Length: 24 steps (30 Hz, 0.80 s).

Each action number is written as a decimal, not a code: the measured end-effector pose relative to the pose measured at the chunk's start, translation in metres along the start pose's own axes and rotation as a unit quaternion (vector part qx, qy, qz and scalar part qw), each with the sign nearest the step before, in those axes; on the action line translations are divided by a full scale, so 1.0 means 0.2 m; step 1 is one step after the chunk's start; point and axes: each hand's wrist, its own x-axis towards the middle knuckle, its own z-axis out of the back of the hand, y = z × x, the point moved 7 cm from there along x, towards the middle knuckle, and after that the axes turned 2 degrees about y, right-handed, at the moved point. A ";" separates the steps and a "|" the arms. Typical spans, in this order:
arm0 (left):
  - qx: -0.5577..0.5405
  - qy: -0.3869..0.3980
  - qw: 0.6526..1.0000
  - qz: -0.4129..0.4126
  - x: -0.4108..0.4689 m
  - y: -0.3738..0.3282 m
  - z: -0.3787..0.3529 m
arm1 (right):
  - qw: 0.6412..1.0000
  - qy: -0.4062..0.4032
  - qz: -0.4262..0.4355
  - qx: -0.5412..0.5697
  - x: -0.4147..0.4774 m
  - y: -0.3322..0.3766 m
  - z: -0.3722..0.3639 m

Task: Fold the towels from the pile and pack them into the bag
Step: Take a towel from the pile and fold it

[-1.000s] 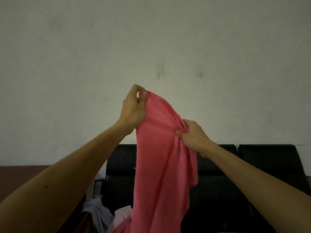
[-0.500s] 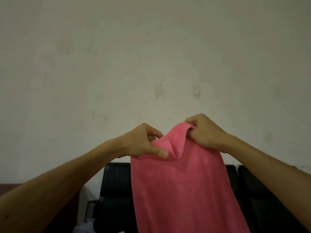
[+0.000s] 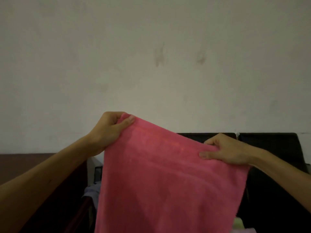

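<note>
A pink towel (image 3: 168, 182) hangs spread out in front of me, its top edge stretched between both hands and sloping down to the right. My left hand (image 3: 109, 132) pinches the upper left corner, held higher. My right hand (image 3: 225, 151) grips the upper right corner, lower down. The towel's lower part runs out of the frame. A bit of pale grey cloth (image 3: 91, 192) from the pile shows under my left forearm. No bag is in view.
A black sofa (image 3: 269, 148) stands behind the towel against a plain pale wall (image 3: 151, 56). A dark brown surface (image 3: 25, 163) lies at the left. A small light green thing (image 3: 239, 224) peeks out at the towel's lower right.
My hands have moved apart along the towel's top edge, spreading it flat. One second ago the towel hung bunched from my raised left hand; the right hand now holds the far corner.
</note>
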 end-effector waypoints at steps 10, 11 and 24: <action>-0.064 -0.076 0.989 0.109 -0.33 0.50 0.00 | 0.999 -0.027 -0.033 -0.014 -0.15 -0.29 -0.23; -0.073 -0.081 0.987 0.121 -0.39 0.55 -0.01 | 0.998 -0.039 -0.039 -0.016 -0.17 -0.31 -0.26; -0.058 -0.107 0.955 0.270 -1.15 1.16 -0.21 | 0.951 -0.036 -0.143 0.270 -0.45 -0.57 -0.88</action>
